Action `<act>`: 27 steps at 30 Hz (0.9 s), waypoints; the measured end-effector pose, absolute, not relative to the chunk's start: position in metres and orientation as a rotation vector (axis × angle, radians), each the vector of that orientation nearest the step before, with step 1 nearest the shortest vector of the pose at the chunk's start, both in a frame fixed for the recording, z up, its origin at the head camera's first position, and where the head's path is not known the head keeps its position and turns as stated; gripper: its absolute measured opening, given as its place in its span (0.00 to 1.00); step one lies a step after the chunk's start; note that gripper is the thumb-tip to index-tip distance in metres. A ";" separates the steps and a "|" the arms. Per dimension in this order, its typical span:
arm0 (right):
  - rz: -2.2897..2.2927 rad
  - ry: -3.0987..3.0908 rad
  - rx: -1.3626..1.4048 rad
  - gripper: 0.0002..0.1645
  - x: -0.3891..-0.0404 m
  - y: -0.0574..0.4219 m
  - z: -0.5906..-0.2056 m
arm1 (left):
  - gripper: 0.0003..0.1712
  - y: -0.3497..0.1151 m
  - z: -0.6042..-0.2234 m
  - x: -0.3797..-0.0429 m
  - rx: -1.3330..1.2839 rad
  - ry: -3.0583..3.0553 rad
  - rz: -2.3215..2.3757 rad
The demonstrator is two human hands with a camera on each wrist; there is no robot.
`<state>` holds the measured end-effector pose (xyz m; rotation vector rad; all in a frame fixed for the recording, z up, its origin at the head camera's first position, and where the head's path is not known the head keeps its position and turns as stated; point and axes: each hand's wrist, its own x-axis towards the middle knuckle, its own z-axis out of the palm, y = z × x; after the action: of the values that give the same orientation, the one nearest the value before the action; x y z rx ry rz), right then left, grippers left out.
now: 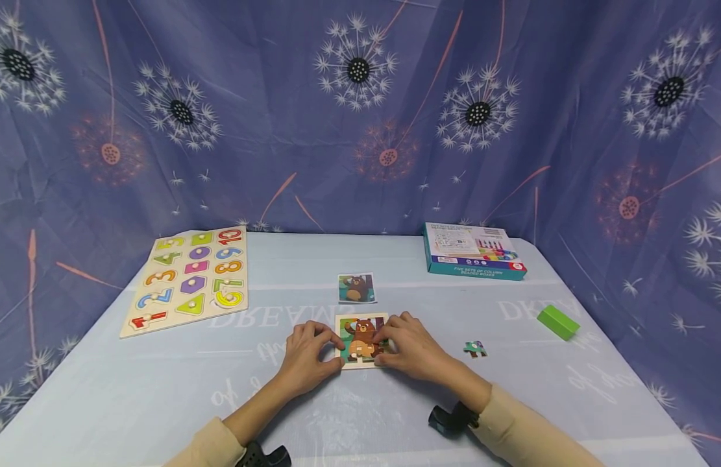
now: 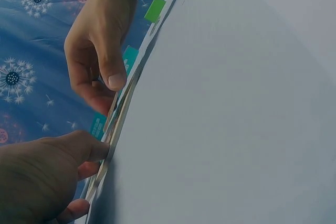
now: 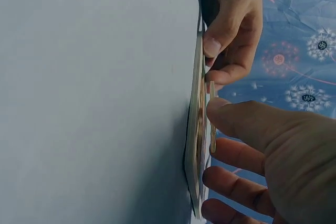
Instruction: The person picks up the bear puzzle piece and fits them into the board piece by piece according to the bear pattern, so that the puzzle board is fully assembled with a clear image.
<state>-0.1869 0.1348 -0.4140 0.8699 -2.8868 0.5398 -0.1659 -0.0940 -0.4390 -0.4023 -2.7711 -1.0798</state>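
A small wooden bear jigsaw puzzle point(image 1: 360, 365) lies in its pale frame near the middle of the table. My left hand point(image 1: 306, 357) holds the frame by its left side, thumb near the lower corner and index finger higher up. Over the right part of the picture, my right hand point(image 1: 415, 347) pinches a thin puzzle piece point(image 3: 212, 129) between thumb and finger. The right wrist view shows this piece edge-on, tilted close above the puzzle; its printed face is hidden. A pale gap shows at the bear's lower middle. Behind the frame lies a bear picture card point(image 1: 356, 288).
One loose puzzle piece point(image 1: 475, 349) lies right of my right hand. Farther right is a green block point(image 1: 558, 322). A number-and-shape board point(image 1: 185, 282) lies at the back left, and a teal-edged box point(image 1: 476, 251) at the back right, before a blue curtain point(image 1: 267, 130).
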 end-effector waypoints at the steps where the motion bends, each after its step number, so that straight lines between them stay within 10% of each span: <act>1: 0.539 -2.888 0.872 0.16 -0.187 0.134 -0.414 | 0.08 -0.094 -0.439 -0.166 -0.402 -2.771 -1.080; 27: 0.538 -2.916 0.882 0.16 -0.188 0.127 -0.417 | 0.08 -0.094 -0.438 -0.166 -0.406 -2.774 -1.085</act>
<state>-0.1884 0.1267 -0.4172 0.8822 -2.9164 0.5376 -0.1658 -0.0937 -0.4381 -0.4064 -2.7736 -1.0855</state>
